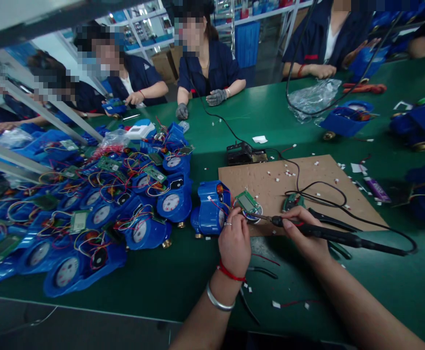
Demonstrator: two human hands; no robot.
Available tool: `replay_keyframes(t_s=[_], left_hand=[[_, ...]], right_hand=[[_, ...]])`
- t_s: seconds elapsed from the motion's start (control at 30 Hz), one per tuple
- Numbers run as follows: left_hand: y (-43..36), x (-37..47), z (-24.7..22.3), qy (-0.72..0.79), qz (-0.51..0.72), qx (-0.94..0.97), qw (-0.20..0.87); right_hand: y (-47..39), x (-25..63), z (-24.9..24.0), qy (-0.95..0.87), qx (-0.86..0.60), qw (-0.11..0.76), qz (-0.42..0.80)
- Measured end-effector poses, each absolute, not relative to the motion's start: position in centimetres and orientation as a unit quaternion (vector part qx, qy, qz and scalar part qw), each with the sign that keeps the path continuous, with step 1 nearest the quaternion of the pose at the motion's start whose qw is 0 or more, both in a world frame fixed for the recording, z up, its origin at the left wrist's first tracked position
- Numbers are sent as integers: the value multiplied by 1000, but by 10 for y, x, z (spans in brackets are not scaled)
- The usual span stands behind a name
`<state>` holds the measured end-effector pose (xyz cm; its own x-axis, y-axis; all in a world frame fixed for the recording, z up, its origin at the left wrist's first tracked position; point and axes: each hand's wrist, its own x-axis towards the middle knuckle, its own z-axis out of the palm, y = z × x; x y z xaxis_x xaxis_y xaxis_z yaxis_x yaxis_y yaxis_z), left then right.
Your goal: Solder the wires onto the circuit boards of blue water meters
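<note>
My right hand point(305, 236) is closed around the black handle of a soldering iron point(343, 237), its tip pointing left. That tip meets the lower edge of a small green circuit board point(246, 200) with a display, resting on a round white piece. At the board's left side, the fingers of my left hand point(236, 238) are pinched on thin wires; the exact grip is partly hidden. These wires come from a blue water meter point(208, 211) just left of the hand. Behind the iron's tip lie green-handled cutters point(292, 201).
A brown board point(270, 170) with scattered white connectors lies under the work. Many blue meters point(172, 201) with loose wires crowd the left. A black soldering stand point(241, 153) is behind, and the iron's cable point(347, 194) loops rightward. Co-workers point(208, 68) sit across the green table point(197, 272).
</note>
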<state>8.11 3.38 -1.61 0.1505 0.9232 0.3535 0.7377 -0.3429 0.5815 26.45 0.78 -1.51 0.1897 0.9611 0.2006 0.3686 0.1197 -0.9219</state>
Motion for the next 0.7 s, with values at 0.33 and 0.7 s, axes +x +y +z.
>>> replay_keyframes(t_s=[0.33,0.7], left_hand=[[33,81,-16,565,334,740,146],[32,81,-16,566,333,742,135]], right_hand=[[9,264,-15,-550,-596,497,308],[8,265,-18,-545,-596,502,309]])
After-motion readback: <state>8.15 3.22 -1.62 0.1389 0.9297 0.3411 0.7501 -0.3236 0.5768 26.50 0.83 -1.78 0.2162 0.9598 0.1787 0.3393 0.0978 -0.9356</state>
